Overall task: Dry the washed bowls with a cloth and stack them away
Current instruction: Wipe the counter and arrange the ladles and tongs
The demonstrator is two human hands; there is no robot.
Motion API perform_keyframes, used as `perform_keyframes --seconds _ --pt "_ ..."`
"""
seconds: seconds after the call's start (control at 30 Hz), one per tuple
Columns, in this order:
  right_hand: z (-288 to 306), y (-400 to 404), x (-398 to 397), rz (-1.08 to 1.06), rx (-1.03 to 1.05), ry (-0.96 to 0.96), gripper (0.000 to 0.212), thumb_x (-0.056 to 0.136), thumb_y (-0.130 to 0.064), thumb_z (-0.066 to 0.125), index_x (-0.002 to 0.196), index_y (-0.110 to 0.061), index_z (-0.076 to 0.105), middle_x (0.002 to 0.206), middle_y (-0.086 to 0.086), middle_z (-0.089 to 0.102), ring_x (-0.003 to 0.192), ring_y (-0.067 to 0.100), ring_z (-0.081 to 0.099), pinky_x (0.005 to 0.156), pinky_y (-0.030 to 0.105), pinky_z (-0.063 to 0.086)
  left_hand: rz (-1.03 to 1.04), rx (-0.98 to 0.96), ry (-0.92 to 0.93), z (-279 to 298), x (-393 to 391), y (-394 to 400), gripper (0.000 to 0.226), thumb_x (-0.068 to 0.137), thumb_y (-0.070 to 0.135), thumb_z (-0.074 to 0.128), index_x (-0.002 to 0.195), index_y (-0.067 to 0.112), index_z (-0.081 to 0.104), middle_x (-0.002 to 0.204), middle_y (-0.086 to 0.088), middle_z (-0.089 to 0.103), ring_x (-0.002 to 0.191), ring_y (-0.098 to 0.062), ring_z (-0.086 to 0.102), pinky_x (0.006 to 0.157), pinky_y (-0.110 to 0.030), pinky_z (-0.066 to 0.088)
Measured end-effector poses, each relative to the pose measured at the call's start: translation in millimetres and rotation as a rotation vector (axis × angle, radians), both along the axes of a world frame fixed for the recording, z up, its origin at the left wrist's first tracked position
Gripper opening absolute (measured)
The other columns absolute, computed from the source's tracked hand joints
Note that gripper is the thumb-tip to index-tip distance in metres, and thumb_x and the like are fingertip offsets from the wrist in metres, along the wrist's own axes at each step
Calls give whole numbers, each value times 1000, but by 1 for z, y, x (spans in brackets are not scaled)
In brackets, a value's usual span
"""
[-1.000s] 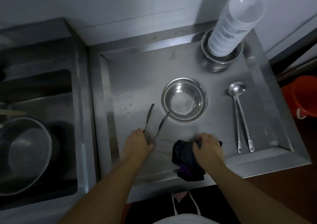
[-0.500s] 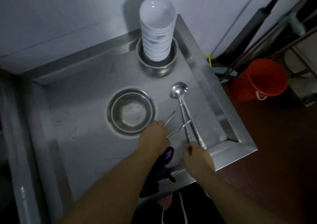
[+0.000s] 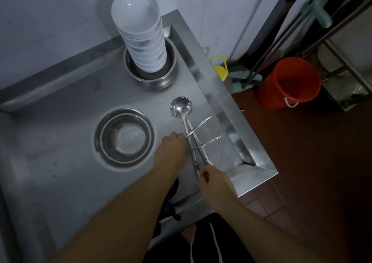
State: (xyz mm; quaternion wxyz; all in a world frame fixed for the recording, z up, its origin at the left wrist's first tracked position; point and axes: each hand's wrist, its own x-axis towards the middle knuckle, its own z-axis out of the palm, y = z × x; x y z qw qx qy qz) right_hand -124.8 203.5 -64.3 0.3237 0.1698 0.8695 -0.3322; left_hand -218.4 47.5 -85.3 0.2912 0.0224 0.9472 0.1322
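Note:
A tall stack of white bowls (image 3: 142, 39) stands upside down in a steel bowl (image 3: 155, 79) at the back of the steel counter (image 3: 60, 162). Nested steel bowls (image 3: 124, 136) sit upright in the middle. My left hand (image 3: 171, 152) grips metal tongs (image 3: 201, 133), whose arms lie across two ladles (image 3: 182, 109). At the ladles' handle ends, my right hand (image 3: 216, 180) pinches them. The dark cloth (image 3: 171, 200) lies at the counter's front edge, mostly hidden under my left forearm.
The counter has a raised rim (image 3: 221, 109) on its right and front sides. On the red floor to the right stand an orange bucket (image 3: 289, 83), a yellow container (image 3: 220, 71) and leaning mop handles (image 3: 267, 39). A white wall runs behind.
My left hand carried the tongs from left of the steel bowls to over the ladles. My right hand let go of the cloth and took the ladle handles. The view swung right.

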Motion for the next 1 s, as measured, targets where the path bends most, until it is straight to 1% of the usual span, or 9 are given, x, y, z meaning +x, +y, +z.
perform_keyframes --seconds 0.23,0.37,0.53,0.6,0.67,0.73,0.8,0.93,1.0 --pt "-3 10 1 28 -15 20 5 92 -31 55 88 -29 57 76 -8 67 66 9 63 59 31 51 37 -8 54 -2 1 5 47 96 11 59 142 17 48 137 -8 53 123 -30 51 100 -42 50" --pt "1 5 -2 92 -11 55 5 94 -29 54 92 -29 59 81 -10 66 71 8 60 62 30 49 4 -48 89 2 4 0 52 96 15 60 145 22 45 137 -6 54 122 -29 54 100 -42 49" --pt "4 -13 -5 285 -19 148 7 94 -23 56 98 -23 62 90 -4 67 83 19 63 74 40 55 67 -9 116 12 19 -23 54 95 21 62 147 22 47 138 -6 54 121 -29 55 97 -42 50" --pt "1 -30 -1 422 -43 191 14 94 -21 58 106 -19 66 101 1 68 96 23 63 83 40 54 181 29 119 18 36 -44 52 97 22 60 148 17 50 140 -9 54 124 -32 55 97 -45 51" --pt "-5 -51 10 607 -67 210 31 97 -28 58 126 -18 64 124 3 65 115 24 60 94 39 51 298 41 142 23 61 -73 49 100 22 57 148 16 53 136 -11 57 120 -34 57 94 -45 51" --pt "-14 -74 24 776 -98 242 52 100 -42 54 148 -21 54 149 5 54 138 26 49 112 41 44 373 -2 179 26 91 -107 48 101 21 56 149 16 53 133 -10 60 116 -31 58 92 -42 51" --pt "-24 -96 40 931 -70 311 70 100 -58 47 160 -25 41 167 7 38 155 32 31 125 48 30 447 -49 187 28 121 -142 49 102 21 55 151 16 52 138 -10 60 118 -31 59 97 -43 51" --pt "-47 -132 76 1113 -44 319 85 94 -77 42 166 -36 25 176 3 13 161 35 7 128 59 11 611 -99 202 30 172 -205 50 103 20 58 152 11 53 143 -13 60 123 -35 60 102 -49 50" --pt "-61 -143 93 1160 4 372 79 95 -71 51 163 -36 34 176 1 15 160 40 9 126 64 19 678 -90 209 30 193 -230 50 103 19 59 152 11 52 143 -14 59 124 -36 59 102 -51 50"
